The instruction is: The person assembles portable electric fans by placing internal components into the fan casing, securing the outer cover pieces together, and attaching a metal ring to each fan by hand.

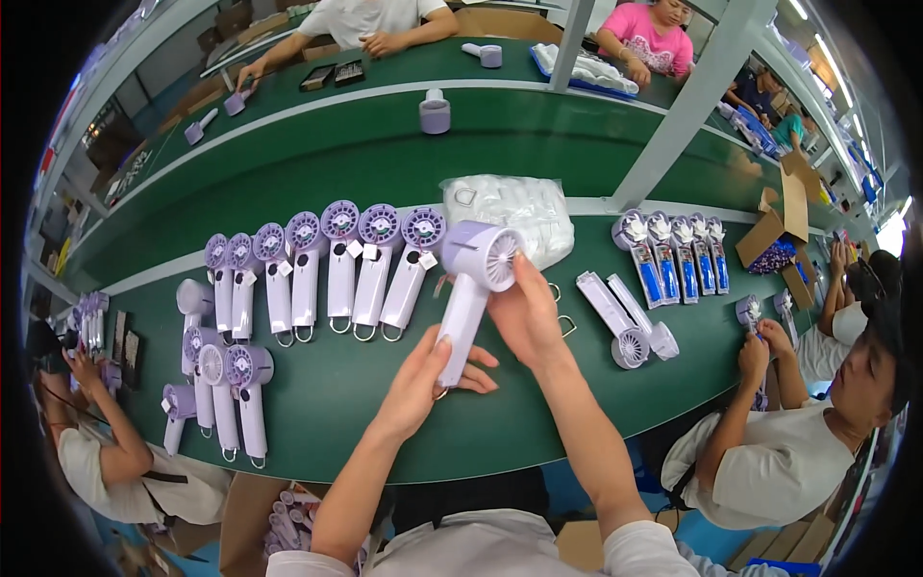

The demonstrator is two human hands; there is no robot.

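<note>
A lavender handheld fan (468, 288) is held up above the green table, its round head toward the far side and tilted right. My left hand (423, 373) is closed around the lower end of its handle. My right hand (524, 313) grips the fan's head, thumb at the spoked grille. Behind the fan lies a clear plastic bag (514, 216) with white pieces in it. Just right of my right hand, small metal loops (567, 325) lie on the table.
Left, a row of lavender fans (340, 269) and a smaller cluster (216, 375) lie on the table. Right are two empty fan housings (615, 313) and several opened fans with blue batteries (673, 264). Cardboard boxes (774, 231) and a co-worker (779, 452) are farther right. A metal post (673, 125) rises behind.
</note>
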